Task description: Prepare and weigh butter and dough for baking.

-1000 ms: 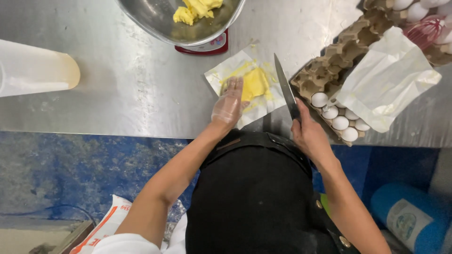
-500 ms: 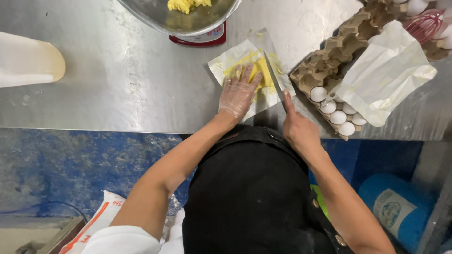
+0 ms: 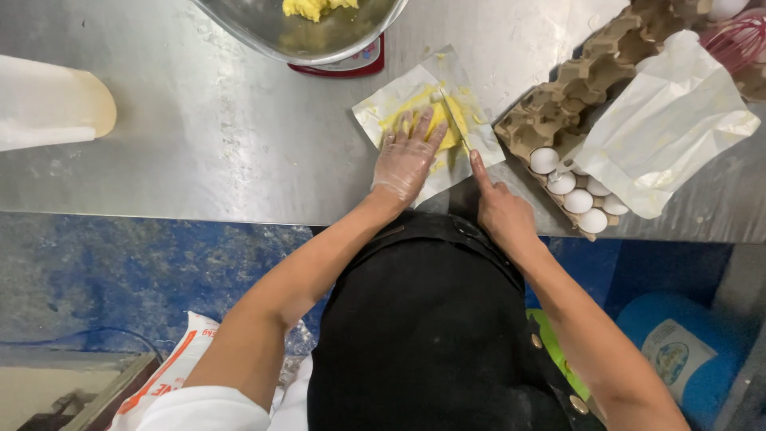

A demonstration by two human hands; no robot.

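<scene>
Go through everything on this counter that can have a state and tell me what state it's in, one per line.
Butter block: unwrapped on its open wrapper, knife blade set into it.
Left hand: gloved, pressed flat on the butter.
Right hand: bare, gripping the knife, forefinger along its spine.
Egg tray: open, mostly emptied, a few white eggs left at the near end.
Metal bowl: upright on a scale, holding yellow pieces.

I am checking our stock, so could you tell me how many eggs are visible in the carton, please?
5 eggs show at the near end of the cardboard carton, beside the right hand. The white paper bag may hide more.
</scene>
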